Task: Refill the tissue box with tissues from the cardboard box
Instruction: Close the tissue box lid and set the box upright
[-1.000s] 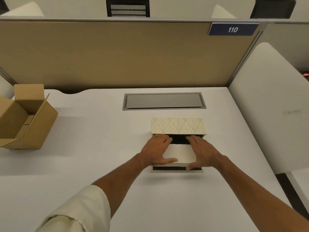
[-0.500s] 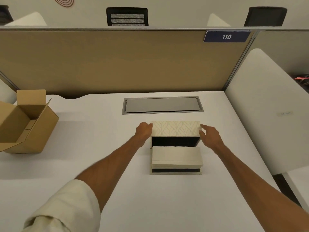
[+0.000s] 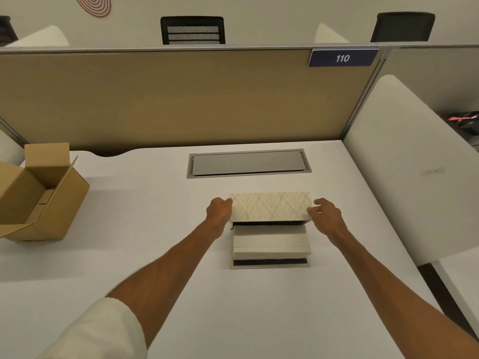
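A cream leaf-patterned tissue box cover (image 3: 270,206) is held at its two ends just above the desk. My left hand (image 3: 219,211) grips its left end and my right hand (image 3: 325,212) grips its right end. Under and in front of the cover sits a stack of white tissues (image 3: 270,240) on the flat base tray (image 3: 269,265) with its dark lining showing. The brown cardboard box (image 3: 39,198) stands open at the far left of the desk, apart from both hands; no tissues show inside it.
A grey cable hatch (image 3: 248,163) is set into the white desk (image 3: 155,229) behind the tissue box. A tan partition (image 3: 181,99) closes the back, and a white side panel (image 3: 404,177) stands on the right.
Both hands left the tissue stack, reached back and took the patterned cover by its ends. The cover has since tipped forward and come toward the stack.
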